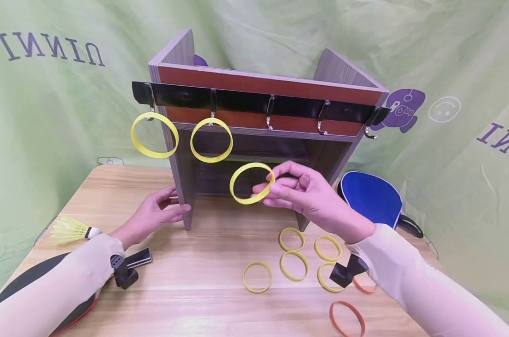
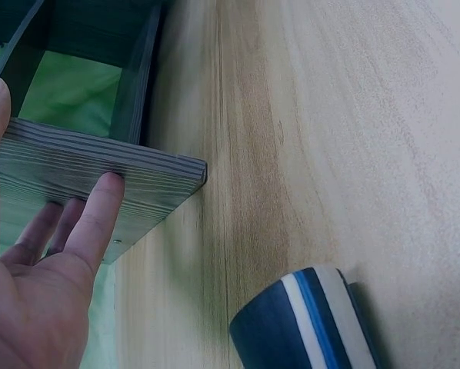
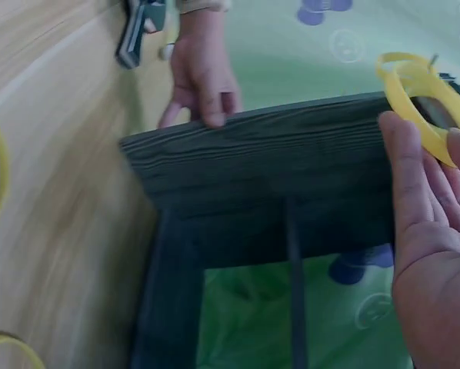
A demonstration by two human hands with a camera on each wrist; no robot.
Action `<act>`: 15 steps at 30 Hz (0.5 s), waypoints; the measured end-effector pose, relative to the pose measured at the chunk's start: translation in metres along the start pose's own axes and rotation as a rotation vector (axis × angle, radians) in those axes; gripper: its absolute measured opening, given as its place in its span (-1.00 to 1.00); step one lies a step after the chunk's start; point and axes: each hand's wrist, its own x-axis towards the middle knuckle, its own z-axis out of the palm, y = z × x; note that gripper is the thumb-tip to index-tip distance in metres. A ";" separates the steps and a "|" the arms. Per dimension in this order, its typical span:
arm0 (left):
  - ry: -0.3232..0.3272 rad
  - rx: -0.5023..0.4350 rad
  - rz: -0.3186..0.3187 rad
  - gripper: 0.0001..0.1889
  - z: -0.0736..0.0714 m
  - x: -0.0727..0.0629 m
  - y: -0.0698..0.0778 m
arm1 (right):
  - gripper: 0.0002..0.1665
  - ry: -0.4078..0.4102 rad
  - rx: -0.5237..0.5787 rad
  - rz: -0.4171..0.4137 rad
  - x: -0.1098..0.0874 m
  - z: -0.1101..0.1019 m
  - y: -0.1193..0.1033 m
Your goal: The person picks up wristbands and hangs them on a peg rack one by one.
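Observation:
My right hand (image 1: 305, 189) pinches a yellow wristband (image 1: 236, 192) between thumb and fingers, in front of the wooden shelf unit's (image 1: 177, 140) opening and below the hooks. Two more yellow wristbands hang from the black hook rack (image 1: 241, 100), one (image 1: 133, 133) on the far-left hook and one (image 1: 193, 145) on the hook beside it. The other hooks on the rack carry nothing. Low on the shelf unit's left side panel, my left hand (image 1: 153, 213) holds on, thumb at the front edge and fingers (image 2: 95, 223) against the outer face.
Several yellow wristbands (image 1: 257, 291) and two orange ones (image 1: 332, 318) lie on the table front right. A blue paddle (image 1: 372, 199) lies right of the shelf unit. On the left are a yellow shuttlecock (image 1: 70, 230) and a black paddle (image 1: 35, 276) with a striped handle (image 2: 280, 330).

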 end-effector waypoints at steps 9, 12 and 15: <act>-0.005 0.016 0.002 -0.18 0.000 0.000 0.001 | -0.76 0.108 0.132 -0.131 0.002 0.005 -0.018; -0.001 0.012 0.007 -0.18 0.000 0.000 0.001 | -0.75 0.134 0.169 -0.162 0.004 0.007 -0.020; 0.002 0.010 0.008 -0.19 0.000 0.000 0.000 | -0.76 0.162 0.199 -0.181 0.004 0.008 -0.022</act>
